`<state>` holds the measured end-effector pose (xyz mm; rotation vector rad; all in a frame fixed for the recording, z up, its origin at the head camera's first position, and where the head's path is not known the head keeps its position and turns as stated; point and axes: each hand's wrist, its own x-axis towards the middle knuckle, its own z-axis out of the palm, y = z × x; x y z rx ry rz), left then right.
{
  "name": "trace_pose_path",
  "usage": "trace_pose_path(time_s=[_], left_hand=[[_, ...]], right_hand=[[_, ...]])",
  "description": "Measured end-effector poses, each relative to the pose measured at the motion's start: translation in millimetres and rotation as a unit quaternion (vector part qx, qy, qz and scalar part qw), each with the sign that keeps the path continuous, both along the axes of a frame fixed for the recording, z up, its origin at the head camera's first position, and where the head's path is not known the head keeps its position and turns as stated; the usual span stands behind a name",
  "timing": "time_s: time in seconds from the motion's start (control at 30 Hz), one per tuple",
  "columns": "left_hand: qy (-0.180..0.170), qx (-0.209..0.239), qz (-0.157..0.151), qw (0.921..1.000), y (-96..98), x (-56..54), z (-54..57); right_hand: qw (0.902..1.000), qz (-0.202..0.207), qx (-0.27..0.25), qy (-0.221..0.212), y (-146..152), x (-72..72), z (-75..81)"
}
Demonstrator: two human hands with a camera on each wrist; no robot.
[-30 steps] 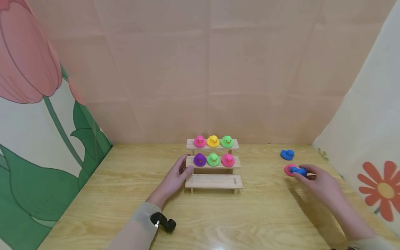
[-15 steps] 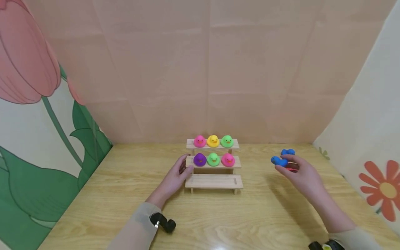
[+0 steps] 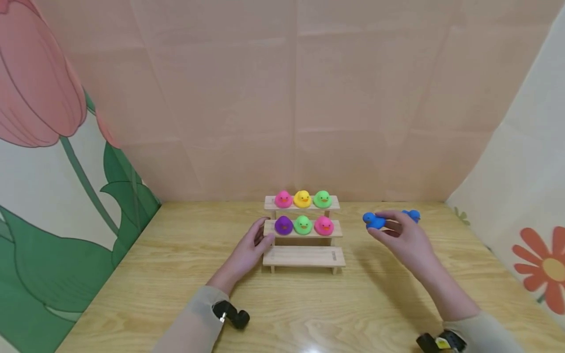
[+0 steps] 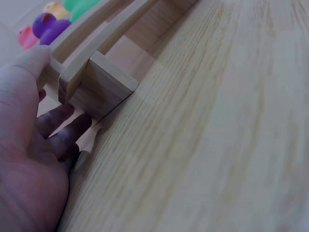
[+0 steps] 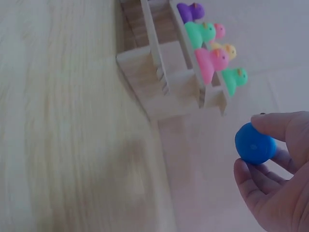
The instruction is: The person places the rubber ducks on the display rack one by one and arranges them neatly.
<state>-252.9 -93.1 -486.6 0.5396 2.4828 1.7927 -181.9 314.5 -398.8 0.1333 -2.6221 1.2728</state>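
At the left end of a three-tier wooden display stand [image 3: 304,256], my left hand [image 3: 244,252] holds the side, thumb at the middle tier. In the left wrist view that thumb meets a shelf end while curled fingers lie by the side panel. My right hand [image 3: 408,245] pinches a blue rubber duck [image 3: 374,220] above the table, right of the stand. The duck's round underside faces the right wrist view. A pink duck [image 3: 284,199], a yellow one [image 3: 302,199] and a green one [image 3: 322,199] sit on top. The middle tier bears purple [image 3: 284,225], green [image 3: 303,225] and pink [image 3: 324,226] ducks.
Partly behind my right hand, another blue duck [image 3: 412,215] stands on the wood-grain table [image 3: 282,314]. A plain pinkish backdrop [image 3: 295,98] rises behind, with flower-printed panels at both sides. The lowest tier is bare.
My right hand has lifted the blue duck and carried it left toward the stand. The pink thing beside it earlier is out of sight now. My left hand stays put.
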Motion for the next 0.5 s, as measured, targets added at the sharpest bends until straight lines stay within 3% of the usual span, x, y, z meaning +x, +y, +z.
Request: trace_pose_path(time_s=[0.2, 0.5], left_hand=[[-0.008, 0.003, 0.002, 1.0000, -0.8, 1.2, -0.1], [-0.009, 0.002, 0.005, 0.9999, 0.0, 1.0, -0.1]], right_hand=[[0.9995, 0.014, -0.027, -0.010, -16.8, -1.1, 5.2], [0.9982, 0.029, -0.049, 0.020, -36.0, -1.3, 8.1]])
